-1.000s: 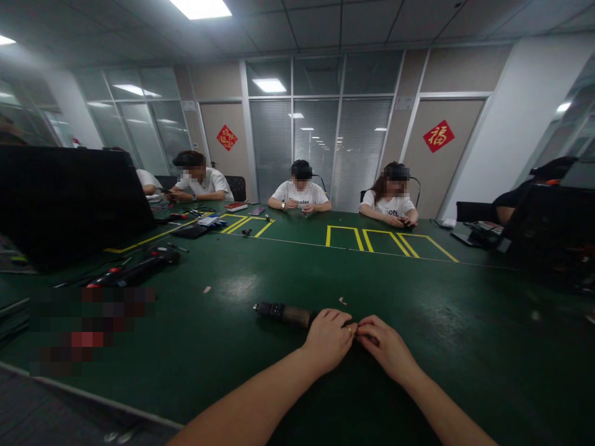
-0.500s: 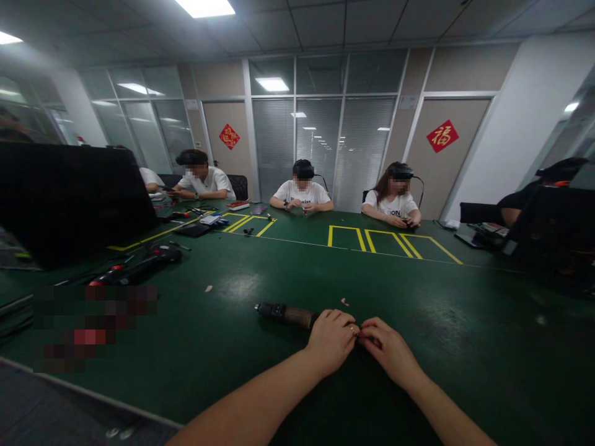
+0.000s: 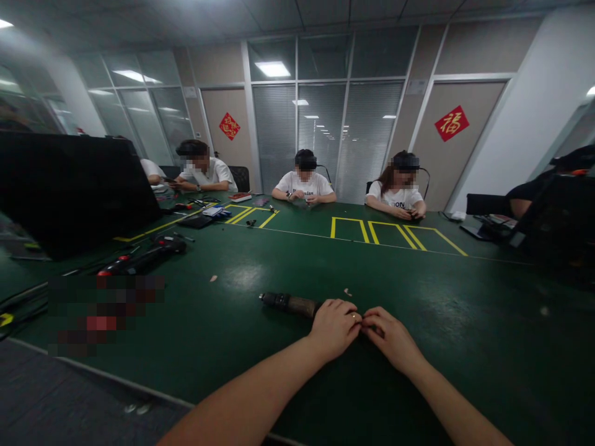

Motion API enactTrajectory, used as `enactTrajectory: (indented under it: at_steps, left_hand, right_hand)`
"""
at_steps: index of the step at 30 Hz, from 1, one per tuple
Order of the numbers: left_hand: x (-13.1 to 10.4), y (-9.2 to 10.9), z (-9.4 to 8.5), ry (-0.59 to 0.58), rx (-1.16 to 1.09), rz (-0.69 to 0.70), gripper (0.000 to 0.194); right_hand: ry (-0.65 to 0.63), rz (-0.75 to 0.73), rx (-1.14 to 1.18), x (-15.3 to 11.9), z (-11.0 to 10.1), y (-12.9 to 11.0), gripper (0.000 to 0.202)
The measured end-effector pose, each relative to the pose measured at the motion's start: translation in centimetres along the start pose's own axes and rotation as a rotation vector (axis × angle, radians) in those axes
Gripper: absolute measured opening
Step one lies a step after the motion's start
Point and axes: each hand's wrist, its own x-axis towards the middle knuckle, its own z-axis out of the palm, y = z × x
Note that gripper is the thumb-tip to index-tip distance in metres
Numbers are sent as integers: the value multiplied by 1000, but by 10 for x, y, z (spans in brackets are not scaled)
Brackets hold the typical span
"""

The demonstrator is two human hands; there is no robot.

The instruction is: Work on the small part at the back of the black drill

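A dark, rod-shaped power tool with a brown mid-section and a bright metal tip lies on the green table, its tip pointing left. My left hand is closed over its right end, which is hidden under the palm and fingers. Close against those fingertips, my right hand has thumb and fingers pinched together. Whatever sits between them, if anything, is too small or covered to name. A small pale scrap lies just beyond my hands.
To the left lie a black and red power tool, cables and a blurred-out patch. A large black screen stands behind them. Yellow tape outlines mark the far side, where several people sit. Another pale scrap lies left of centre.
The whole view has shifted slightly, so the table appears higher and a little to the right. My hands stay together at the tool's right end, with only small finger movement.
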Motion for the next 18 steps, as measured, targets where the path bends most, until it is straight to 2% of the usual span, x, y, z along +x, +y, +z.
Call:
enactTrajectory:
  at_steps: [4, 9, 18]
  left_hand:
    - [-1, 1, -1, -11, 1, 1, 14]
    - [-1, 0, -1, -10, 4, -1, 23]
    - [-2, 0, -2, -13, -3, 9, 16]
  right_hand:
    - [-6, 14, -10, 0, 0, 0, 13]
    - [-22, 28, -25, 0, -1, 2, 15]
    - [-16, 30, -25, 0, 0, 5, 14]
